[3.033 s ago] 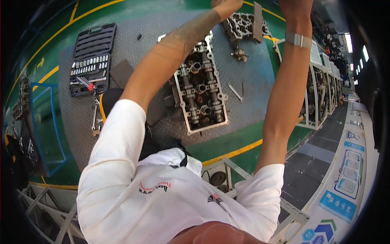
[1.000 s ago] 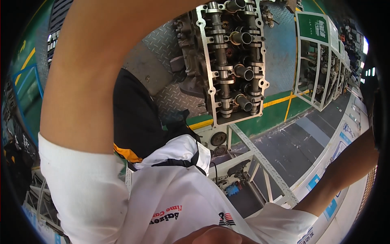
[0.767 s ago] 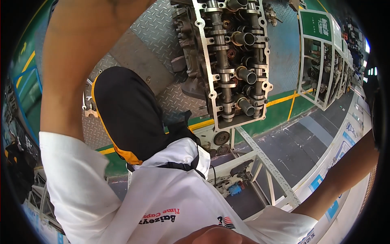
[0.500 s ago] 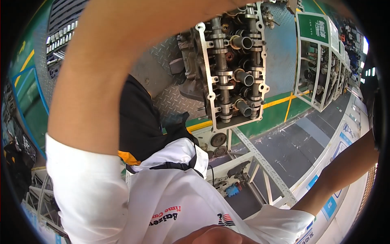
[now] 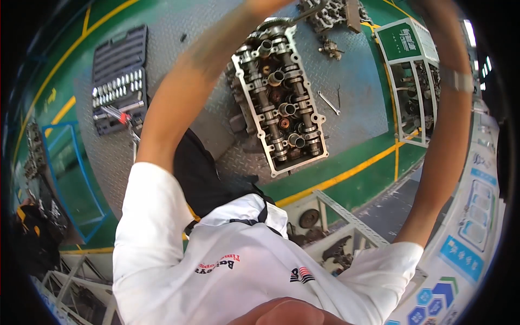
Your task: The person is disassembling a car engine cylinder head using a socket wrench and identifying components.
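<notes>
The person's left hand [image 5: 266, 6], partly cut off at the top of my view, is near the far end of an engine [image 5: 287, 110], close to a dark metal bar [image 5: 310, 12]; whether it grips anything I can't tell. The right hand [image 5: 437, 23], blurred above a wristwatch [image 5: 458, 81], is out to the right, its fingers unreadable too. The engine stands over a grey tread plate [image 5: 355, 81], 4 round tubes showing, 1 wrench [image 5: 329, 103] to its right, an open socket case [image 5: 120, 51] well left.
</notes>
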Motion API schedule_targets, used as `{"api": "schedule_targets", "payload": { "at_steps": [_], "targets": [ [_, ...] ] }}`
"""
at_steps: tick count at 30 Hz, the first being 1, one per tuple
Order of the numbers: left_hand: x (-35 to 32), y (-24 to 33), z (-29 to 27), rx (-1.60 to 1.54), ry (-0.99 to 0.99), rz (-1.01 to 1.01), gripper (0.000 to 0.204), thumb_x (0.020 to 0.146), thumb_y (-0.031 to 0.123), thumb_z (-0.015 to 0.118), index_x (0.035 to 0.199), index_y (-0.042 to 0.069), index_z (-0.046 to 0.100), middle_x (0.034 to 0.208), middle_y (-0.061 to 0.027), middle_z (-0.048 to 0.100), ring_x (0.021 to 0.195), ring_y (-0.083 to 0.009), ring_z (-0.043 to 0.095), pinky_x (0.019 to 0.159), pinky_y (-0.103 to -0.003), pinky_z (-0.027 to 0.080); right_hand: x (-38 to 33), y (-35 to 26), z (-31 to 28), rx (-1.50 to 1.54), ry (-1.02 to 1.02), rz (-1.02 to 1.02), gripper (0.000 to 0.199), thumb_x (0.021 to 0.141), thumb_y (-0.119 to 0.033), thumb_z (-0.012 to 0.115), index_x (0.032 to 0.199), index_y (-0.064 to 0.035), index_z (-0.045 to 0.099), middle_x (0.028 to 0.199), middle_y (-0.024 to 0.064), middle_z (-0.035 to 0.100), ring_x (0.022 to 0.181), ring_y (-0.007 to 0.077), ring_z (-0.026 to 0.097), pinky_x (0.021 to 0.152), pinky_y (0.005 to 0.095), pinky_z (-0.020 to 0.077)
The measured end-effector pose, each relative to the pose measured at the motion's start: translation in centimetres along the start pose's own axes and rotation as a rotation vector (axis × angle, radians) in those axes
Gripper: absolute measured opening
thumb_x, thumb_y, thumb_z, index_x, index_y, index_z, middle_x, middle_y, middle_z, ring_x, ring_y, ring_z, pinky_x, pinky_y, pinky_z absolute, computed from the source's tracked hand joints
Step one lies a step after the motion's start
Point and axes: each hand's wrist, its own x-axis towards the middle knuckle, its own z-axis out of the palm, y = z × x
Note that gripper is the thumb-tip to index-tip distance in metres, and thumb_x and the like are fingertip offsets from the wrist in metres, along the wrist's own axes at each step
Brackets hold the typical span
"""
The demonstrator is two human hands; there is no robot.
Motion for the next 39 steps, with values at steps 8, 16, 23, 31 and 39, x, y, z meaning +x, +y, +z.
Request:
{"api": "schedule_targets", "payload": {
  "at_steps": [8, 16, 23, 31, 39],
  "targets": [
    [-8.4, -9.9, -3.3, 0.639, -0.836, 0.501, 0.029, 0.090, 0.022, 0.060, 0.114, 0.007, 0.056, 0.102, -0.0127, 0.057, 0.099, -0.0325, 0.056, 0.086, -0.043, 0.046, -10.0, 7.2, -15.1, -0.236, 0.240, 0.070, 0.051, 0.094, -0.040, 0.059, 0.060, -0.0017, 0.057, 0.052, 0.0006, 0.047, 0.051, 0.0089, 0.041, 0.049, 0.0294, 0.0315],
    [-8.0, -11.2, -1.1, 0.773, -1.024, 0.907, 0.023, 0.089, 0.018, 0.054, 0.111, 0.014, 0.059, 0.107, -0.0082, 0.059, 0.104, -0.0252, 0.057, 0.089, -0.037, 0.046, -33.3, 18.4, -17.7, -0.581, 0.161, 0.381, 0.049, 0.094, -0.032, 0.058, 0.061, 0.0033, 0.050, 0.057, 0.0227, 0.045, 0.049, 0.0356, 0.035, 0.047, 0.0421, 0.0313],
    [-6.4, -9.1, -0.5, 0.955, -1.333, 0.953, 0.032, 0.094, 0.021, 0.047, 0.125, 0.016, 0.054, 0.128, -0.0085, 0.054, 0.120, -0.0244, 0.051, 0.104, -0.039, 0.039, -55.7, 19.8, -16.5, -0.665, 0.161, 0.920, 0.049, 0.096, -0.035, 0.052, 0.066, 0.0030, 0.057, 0.060, 0.0223, 0.054, 0.058, 0.0442, 0.052, 0.052, 0.0472, 0.0390],
    [-6.1, -7.8, -0.9, 0.817, -1.332, 0.894, 0.027, 0.093, 0.021, 0.053, 0.119, 0.012, 0.054, 0.103, -0.0121, 0.053, 0.102, -0.0307, 0.057, 0.083, -0.039, 0.047, -76.2, 18.2, -12.8, -0.623, 0.073, 1.391, 0.053, 0.097, -0.040, 0.047, 0.070, 0.0034, 0.062, 0.064, 0.0262, 0.058, 0.063, 0.0456, 0.057, 0.053, 0.0506, 0.0406],
    [-6.8, -8.5, -1.2, 0.782, -1.354, 0.660, 0.036, 0.093, 0.014, 0.049, 0.129, 0.016, 0.051, 0.124, -0.0135, 0.051, 0.115, -0.0338, 0.053, 0.095, -0.040, 0.046, -86.9, 15.5, -7.2, -0.515, -0.022, 1.614, 0.055, 0.095, -0.046, 0.046, 0.078, 0.0025, 0.066, 0.078, 0.0271, 0.064, 0.076, 0.0469, 0.061, 0.066, 0.0527, 0.0480]
  ]
}}
